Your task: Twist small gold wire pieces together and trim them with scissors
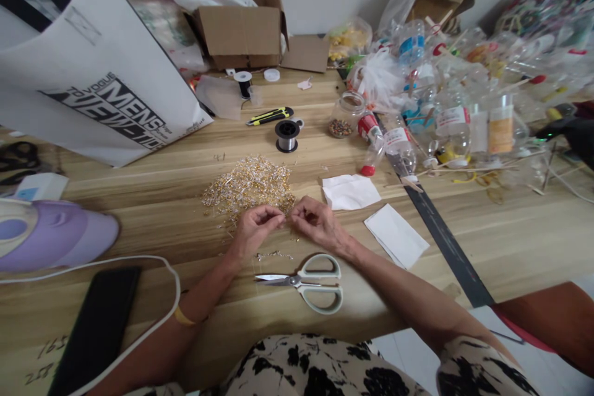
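My left hand point(254, 230) and my right hand point(320, 223) are close together at the near right edge of a loose pile of gold and silver beads point(253, 182). Thumb and forefinger of each hand are pinched, facing one another. Whatever lies between the fingertips is too small to make out. Just below the hands, a short strand of small beads point(275, 255) lies on the wood. Nearer to me rest scissors point(301, 283) with pale handles, their blades slightly apart and pointing left.
Behind the pile stand a spool of fine wire point(286, 136) and a yellow-black utility knife point(270, 116). Folded white papers point(396, 235) lie right of my hands. Plastic bottles point(452, 127) crowd the far right. A dark phone point(95, 328) and white cable point(174, 284) are by my left forearm.
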`<act>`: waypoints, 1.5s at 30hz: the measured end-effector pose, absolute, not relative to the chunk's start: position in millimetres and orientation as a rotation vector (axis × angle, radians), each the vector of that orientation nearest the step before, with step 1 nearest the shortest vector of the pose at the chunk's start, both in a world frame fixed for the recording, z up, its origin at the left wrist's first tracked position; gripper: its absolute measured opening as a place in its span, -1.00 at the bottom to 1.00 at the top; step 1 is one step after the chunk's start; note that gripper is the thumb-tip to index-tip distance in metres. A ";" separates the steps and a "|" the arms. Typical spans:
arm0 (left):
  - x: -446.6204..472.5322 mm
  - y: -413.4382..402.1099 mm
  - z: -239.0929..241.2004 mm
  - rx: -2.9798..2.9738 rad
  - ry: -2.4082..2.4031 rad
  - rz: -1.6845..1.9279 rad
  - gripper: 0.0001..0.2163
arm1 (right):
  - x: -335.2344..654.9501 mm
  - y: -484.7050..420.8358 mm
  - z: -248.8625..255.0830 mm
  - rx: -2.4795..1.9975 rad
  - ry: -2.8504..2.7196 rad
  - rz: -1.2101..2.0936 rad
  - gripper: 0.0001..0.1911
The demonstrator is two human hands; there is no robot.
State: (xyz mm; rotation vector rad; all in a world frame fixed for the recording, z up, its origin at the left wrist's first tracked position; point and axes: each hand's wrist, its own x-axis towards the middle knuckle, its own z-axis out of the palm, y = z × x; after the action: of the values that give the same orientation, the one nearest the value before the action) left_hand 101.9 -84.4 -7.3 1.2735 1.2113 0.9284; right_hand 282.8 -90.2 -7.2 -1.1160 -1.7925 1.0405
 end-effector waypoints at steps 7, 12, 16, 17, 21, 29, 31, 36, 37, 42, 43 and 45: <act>102.1 -85.8 -4.4 1.179 1.197 0.911 -0.83 | 282.3 -90.6 -5.1 -1.030 -1.784 0.970 -0.87; 104.9 -88.2 -0.2 1.155 1.192 0.888 -0.85 | 281.0 -90.9 -8.8 -0.991 -1.851 0.894 -0.87; 105.5 -88.5 -0.5 1.153 1.194 0.888 -0.86 | 281.3 -90.6 -8.8 -1.009 -1.869 0.901 -0.85; 105.4 -88.5 -0.7 1.160 1.193 0.891 -0.86 | 281.3 -90.6 -8.6 -1.018 -1.869 0.906 -0.86; 105.4 -88.6 -1.3 1.207 1.192 0.889 -0.87 | 280.7 -90.8 -8.5 -1.044 -1.862 0.910 -0.87; 107.6 -91.5 -6.4 1.315 1.195 0.957 -0.89 | 279.4 -92.0 -10.5 -1.094 -1.884 0.842 -0.87; 108.3 -92.7 -7.0 1.363 1.215 0.972 -0.91 | 279.3 -92.3 -11.3 -1.080 -1.898 0.829 -0.89; 109.7 -93.6 -6.7 1.389 1.219 0.981 -0.95 | 279.1 -92.9 -12.0 -1.054 -1.912 0.820 -0.89; 109.8 -93.5 -6.6 1.382 1.214 0.978 -0.95 | 279.2 -92.9 -12.0 -1.055 -1.915 0.821 -0.89; 109.7 -92.2 -6.3 1.334 1.191 0.942 -0.93 | 279.6 -92.3 -12.0 -1.068 -1.899 0.817 -0.89; 109.6 -92.0 -6.5 1.321 1.186 0.934 -0.92 | 279.6 -92.2 -11.7 -1.076 -1.888 0.822 -0.89; 109.3 -91.8 -6.9 1.297 1.180 0.929 -0.92 | 279.5 -92.0 -10.9 -1.095 -1.869 0.843 -0.88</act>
State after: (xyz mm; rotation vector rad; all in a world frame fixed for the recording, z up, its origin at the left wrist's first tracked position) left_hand 109.3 -91.8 -6.9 1.2966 1.1802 0.9292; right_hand 279.5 -92.0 -10.9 -1.0953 -1.8691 0.8427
